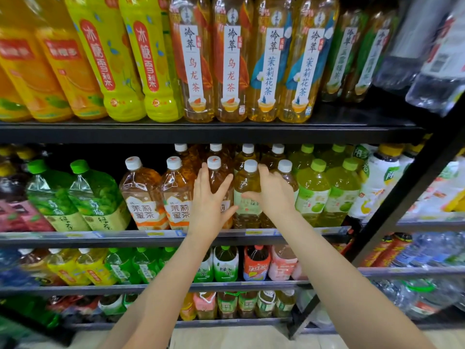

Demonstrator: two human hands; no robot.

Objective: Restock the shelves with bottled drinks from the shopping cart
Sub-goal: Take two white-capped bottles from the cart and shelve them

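Observation:
My right hand (275, 197) grips a white-capped bottle of yellow-green tea (247, 181) at the front of the middle shelf (113, 235). Its thumb lies across the pale label and its fingers reach round the far side. My left hand (210, 205) rests flat with spread, straight fingers on the neighbouring amber tea bottle (218, 183), just to the left. Both bottles stand upright on the shelf among similar ones. The shopping cart is out of view.
Jasmine honey tea bottles (144, 195) stand to the left and light green bottles (313, 195) to the right. A black shelf board (201, 132) with large tea bottles hangs close above. Lower shelves hold more drinks. A black diagonal frame bar (392, 212) runs at right.

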